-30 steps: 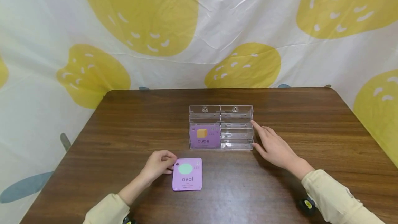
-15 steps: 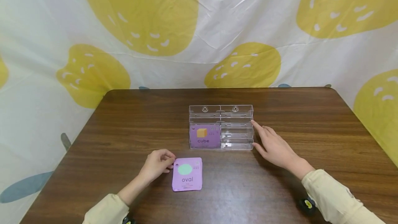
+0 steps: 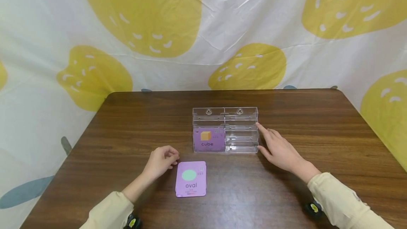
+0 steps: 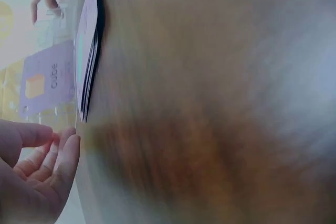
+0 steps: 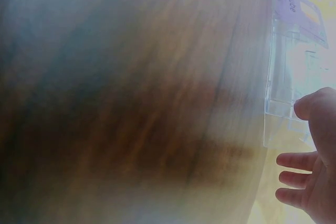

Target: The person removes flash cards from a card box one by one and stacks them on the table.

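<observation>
On the table lies a stack of purple cards (image 3: 191, 177), its top one printed "oval" with a green oval. My left hand (image 3: 160, 162) hovers just off the stack's upper left corner, fingers loosely curled; the left wrist view shows nothing between thumb and fingers. Behind the stack stands a clear plastic card rack (image 3: 241, 133) with two columns of tiered pockets. A purple card marked "cube" (image 3: 208, 140) sits in its lower left pocket. My right hand (image 3: 283, 151) rests its index fingertip and thumb against the rack's right side, fingers extended.
The dark wooden table (image 3: 133, 126) runs back to a white curtain (image 3: 178, 70) printed with yellow fruit. Both sleeves are cream, and each wrist carries a small black device (image 3: 314, 209).
My left hand has drawn slightly up and away from the stack's corner. The top card sits a little nearer to me on the stack. My right hand and the rack keep their places.
</observation>
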